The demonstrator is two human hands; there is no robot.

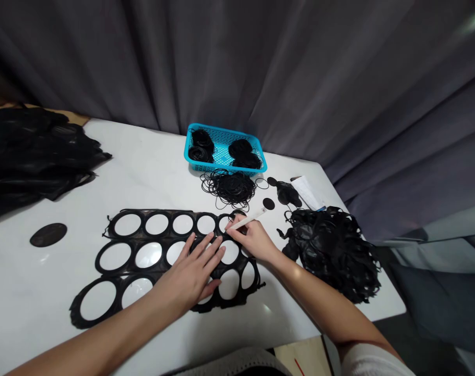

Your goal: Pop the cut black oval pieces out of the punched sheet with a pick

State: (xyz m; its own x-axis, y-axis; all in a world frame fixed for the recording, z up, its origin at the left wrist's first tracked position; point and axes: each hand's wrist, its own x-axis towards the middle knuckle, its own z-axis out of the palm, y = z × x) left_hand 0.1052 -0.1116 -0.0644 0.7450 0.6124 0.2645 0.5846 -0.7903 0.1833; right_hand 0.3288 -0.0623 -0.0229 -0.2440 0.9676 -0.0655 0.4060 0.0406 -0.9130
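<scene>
A thin black sheet [133,256] lies flat on the white table, with rows of large round holes cut through it. My left hand [194,271] rests on its middle, palm down, fingers spread and holding nothing. Between the thumb and fingers of my right hand [257,240] is a slim white pen-shaped tool [250,218]. The tool slants down to the left, its lower end at a hole in the upper row near the sheet's right end. I cannot make out its tip. Some of the holes are covered by my hands.
Behind the sheet, a blue basket [222,151] holds bundles of thin black cords; a loose heap of black rings [232,189] lies before it. Black scraps [331,256] are piled right, a large black pile [30,151] left. A black disc [48,235] lies alone. Grey curtains [222,62] hang behind.
</scene>
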